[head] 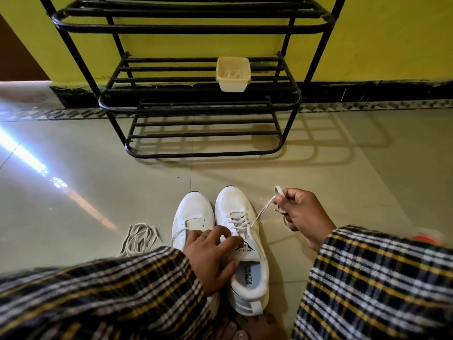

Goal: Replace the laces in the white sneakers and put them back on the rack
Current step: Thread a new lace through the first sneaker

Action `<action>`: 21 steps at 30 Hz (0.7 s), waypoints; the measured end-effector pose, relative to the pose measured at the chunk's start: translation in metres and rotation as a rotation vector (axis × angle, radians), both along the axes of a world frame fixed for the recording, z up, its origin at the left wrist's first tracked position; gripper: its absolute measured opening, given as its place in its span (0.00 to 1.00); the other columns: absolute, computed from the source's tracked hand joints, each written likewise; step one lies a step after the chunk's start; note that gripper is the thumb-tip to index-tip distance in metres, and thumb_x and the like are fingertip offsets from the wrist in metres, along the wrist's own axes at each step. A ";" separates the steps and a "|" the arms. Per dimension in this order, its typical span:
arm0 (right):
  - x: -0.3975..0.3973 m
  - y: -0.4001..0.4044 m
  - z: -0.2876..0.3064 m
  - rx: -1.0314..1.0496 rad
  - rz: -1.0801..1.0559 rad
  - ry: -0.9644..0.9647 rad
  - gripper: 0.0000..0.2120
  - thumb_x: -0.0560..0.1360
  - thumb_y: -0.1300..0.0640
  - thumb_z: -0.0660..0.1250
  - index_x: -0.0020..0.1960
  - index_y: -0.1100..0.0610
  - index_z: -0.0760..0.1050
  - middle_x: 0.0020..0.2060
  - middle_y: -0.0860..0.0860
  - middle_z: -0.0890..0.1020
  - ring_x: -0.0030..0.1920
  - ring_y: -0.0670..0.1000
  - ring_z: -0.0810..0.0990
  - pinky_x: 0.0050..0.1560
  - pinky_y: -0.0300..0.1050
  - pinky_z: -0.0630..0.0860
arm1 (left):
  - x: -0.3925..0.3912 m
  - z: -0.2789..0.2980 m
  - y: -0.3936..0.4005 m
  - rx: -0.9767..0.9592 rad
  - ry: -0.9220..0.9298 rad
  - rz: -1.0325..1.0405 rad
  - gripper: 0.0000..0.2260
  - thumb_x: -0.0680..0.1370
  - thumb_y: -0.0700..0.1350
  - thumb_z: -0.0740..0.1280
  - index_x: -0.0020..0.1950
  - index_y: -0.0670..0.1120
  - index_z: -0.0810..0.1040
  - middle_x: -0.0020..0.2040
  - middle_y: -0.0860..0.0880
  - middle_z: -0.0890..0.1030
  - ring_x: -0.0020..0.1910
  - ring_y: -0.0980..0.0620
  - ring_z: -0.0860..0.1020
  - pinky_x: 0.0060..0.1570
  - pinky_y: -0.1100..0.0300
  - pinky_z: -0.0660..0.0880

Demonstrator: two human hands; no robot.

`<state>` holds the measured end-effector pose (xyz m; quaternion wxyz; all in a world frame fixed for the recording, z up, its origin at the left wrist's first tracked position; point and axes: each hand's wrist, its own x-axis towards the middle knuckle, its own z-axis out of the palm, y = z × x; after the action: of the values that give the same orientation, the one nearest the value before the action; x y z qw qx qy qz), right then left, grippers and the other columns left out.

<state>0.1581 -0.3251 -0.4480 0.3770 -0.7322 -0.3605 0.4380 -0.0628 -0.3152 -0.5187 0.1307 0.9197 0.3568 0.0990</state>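
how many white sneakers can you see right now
2. The left sneaker stands on the floor, partly under the left hand; the right sneaker stands beside it, touching. None visible on the rack.

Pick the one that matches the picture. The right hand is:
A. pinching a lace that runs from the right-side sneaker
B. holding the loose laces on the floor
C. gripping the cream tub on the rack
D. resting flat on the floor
A: the right hand pinches the lace, which runs taut up from the eyelets of the right-side sneaker.
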 end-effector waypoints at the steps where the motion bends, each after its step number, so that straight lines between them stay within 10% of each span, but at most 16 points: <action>1: 0.002 0.002 0.000 -0.048 0.044 -0.129 0.06 0.79 0.56 0.62 0.47 0.59 0.73 0.33 0.46 0.76 0.30 0.45 0.71 0.34 0.39 0.67 | 0.000 0.001 0.000 -0.012 -0.002 0.006 0.16 0.73 0.60 0.60 0.59 0.61 0.69 0.54 0.56 0.75 0.45 0.55 0.79 0.49 0.53 0.74; 8: -0.004 -0.005 0.003 -0.252 0.239 -0.581 0.34 0.74 0.69 0.60 0.74 0.56 0.48 0.63 0.59 0.71 0.58 0.56 0.74 0.58 0.49 0.71 | 0.002 0.003 -0.003 -0.119 -0.081 0.103 0.11 0.74 0.60 0.58 0.54 0.59 0.67 0.50 0.61 0.73 0.40 0.56 0.77 0.52 0.57 0.69; 14: -0.004 -0.004 0.002 -0.153 0.142 -0.529 0.21 0.74 0.73 0.58 0.64 0.58 0.67 0.47 0.54 0.80 0.48 0.51 0.78 0.47 0.40 0.71 | 0.011 0.012 0.000 -0.357 -0.227 0.336 0.06 0.74 0.55 0.61 0.45 0.54 0.70 0.34 0.57 0.75 0.34 0.60 0.74 0.40 0.61 0.68; 21: -0.020 -0.006 -0.008 -0.060 0.090 -0.074 0.12 0.73 0.73 0.65 0.45 0.56 0.76 0.37 0.55 0.83 0.37 0.50 0.81 0.43 0.44 0.79 | 0.015 0.021 0.007 -0.584 -0.135 0.485 0.10 0.75 0.52 0.66 0.54 0.55 0.79 0.44 0.56 0.82 0.46 0.60 0.79 0.48 0.61 0.75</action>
<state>0.1383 -0.3307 -0.4556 0.3212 -0.7418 -0.3935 0.4379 -0.0473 -0.3080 -0.4975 0.3833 0.7239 0.5678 0.0814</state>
